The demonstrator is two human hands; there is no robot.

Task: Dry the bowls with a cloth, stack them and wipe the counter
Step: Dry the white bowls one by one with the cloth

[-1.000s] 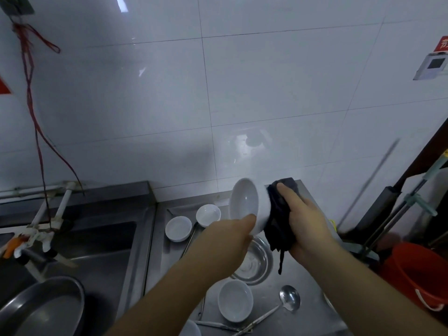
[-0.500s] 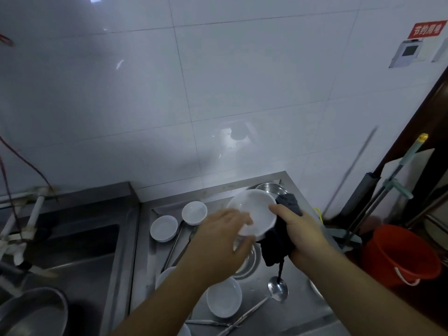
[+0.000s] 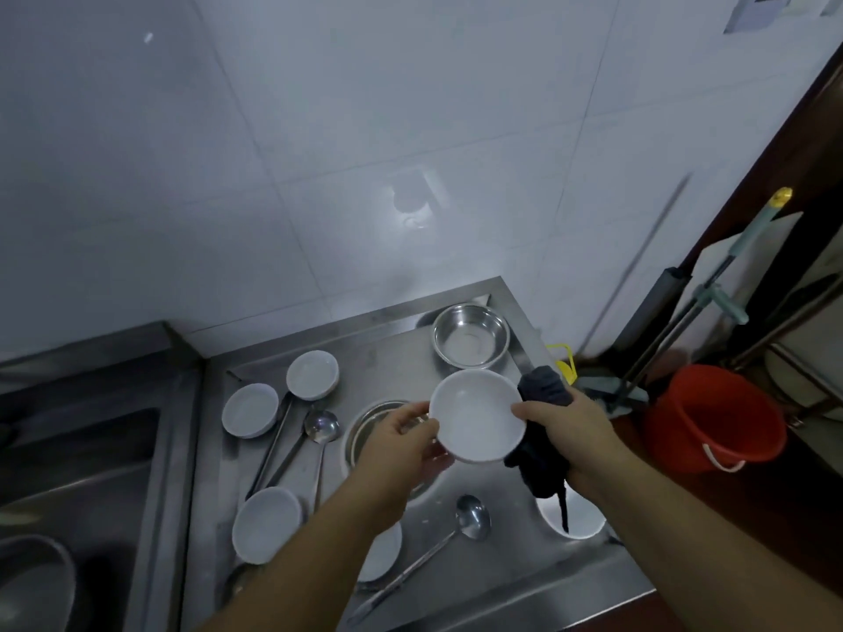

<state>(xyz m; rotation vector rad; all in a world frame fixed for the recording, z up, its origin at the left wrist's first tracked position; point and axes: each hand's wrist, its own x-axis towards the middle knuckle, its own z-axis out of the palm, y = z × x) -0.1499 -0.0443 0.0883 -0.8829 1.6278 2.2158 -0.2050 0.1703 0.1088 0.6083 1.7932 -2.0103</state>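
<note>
Facing up above the steel counter (image 3: 401, 353), the white bowl (image 3: 476, 415) is gripped at its left rim by the left hand (image 3: 401, 444) and at its right rim by the right hand (image 3: 570, 426). The right hand also clamps a dark cloth (image 3: 540, 453) against the bowl. More white bowls (image 3: 312, 374), ladles (image 3: 321, 426) and a steel bowl (image 3: 470, 336) lie on the counter around.

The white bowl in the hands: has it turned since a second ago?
Yes. The white bowl faced sideways toward the sink side; now its opening faces up, over the steel counter, near the steel bowl.
</note>
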